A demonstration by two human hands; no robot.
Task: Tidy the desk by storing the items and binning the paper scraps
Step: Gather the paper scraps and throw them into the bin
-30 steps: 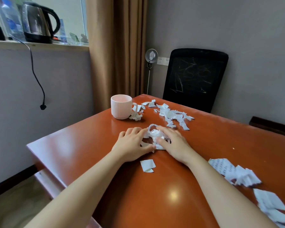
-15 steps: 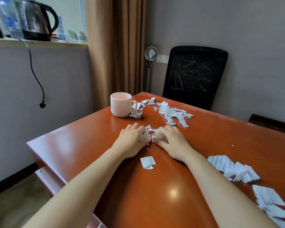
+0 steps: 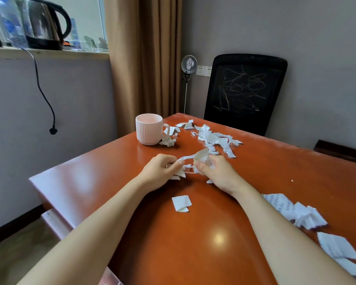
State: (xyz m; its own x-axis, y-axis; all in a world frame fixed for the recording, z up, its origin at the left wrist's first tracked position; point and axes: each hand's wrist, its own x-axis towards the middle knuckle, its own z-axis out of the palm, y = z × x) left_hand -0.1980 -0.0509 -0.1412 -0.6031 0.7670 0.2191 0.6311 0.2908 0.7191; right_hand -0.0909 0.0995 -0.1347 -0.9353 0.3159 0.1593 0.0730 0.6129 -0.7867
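While both forearms reach up from the bottom edge of the frame across the glossy orange-brown desk (image 3: pixel 193 254), the left hand (image 3: pixel 160 171) and the right hand (image 3: pixel 219 174) meet at the centre, close together but not touching. They share a bunch of scraps (image 3: pixel 200 159). The left hand pinches thin white strips between thumb and curled fingers, and the right hand has its fingers curled round a crumpled wad whose top sticks up above the knuckles. A few strips trail between the two hands and down onto the desk. Just below the hands, towards the viewer, a single folded scrap (image 3: pixel 181 203) lies flat on the wood. Above the hands, a loose heap of torn paper (image 3: pixel 214 138) spreads over the far part of the desk. To its left stands a ribbed pale pink mug (image 3: pixel 149 129), upright, handle to the right, with a small clump of scraps (image 3: pixel 169 141) against its base. At the lower right of the frame, larger printed pieces (image 3: pixel 292 210) lie scattered to the desk's edge. Behind the desk, a black mesh chair (image 3: pixel 245 91) stands by the grey wall. A tan curtain (image 3: pixel 144 58) hangs at upper centre, and a kettle (image 3: pixel 42 23) sits on the sill at upper left, its black cord (image 3: pixel 43 93) dangling down the wall.
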